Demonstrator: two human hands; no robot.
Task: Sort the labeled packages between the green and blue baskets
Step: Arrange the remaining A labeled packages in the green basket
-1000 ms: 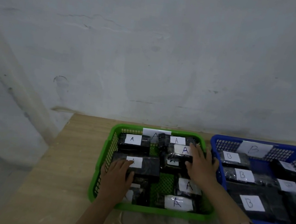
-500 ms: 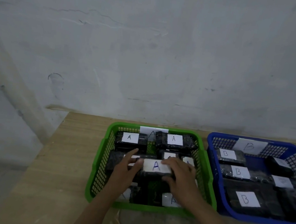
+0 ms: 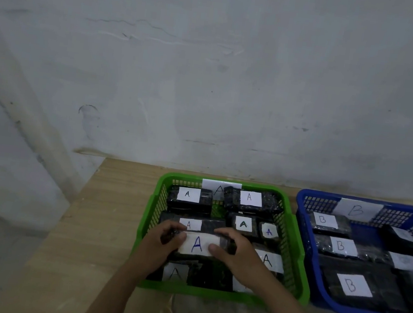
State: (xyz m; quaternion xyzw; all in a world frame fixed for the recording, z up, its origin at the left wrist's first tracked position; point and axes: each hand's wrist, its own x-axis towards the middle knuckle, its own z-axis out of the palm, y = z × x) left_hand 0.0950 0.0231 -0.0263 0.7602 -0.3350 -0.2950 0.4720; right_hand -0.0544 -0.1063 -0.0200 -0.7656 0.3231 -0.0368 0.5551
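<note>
Black wrapped package: lower centre of frame, marked A, held over the green basket.
Left hand: curled round its left end.
Right hand: curled round its right end.
Risk: slick wrap could slip; dropped in the blue basket at right, it would be missorted.

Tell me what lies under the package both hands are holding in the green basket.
Under the held A package, gripped by the left hand and right hand, more black A packages show in the green basket. What sits directly beneath is covered.
</note>
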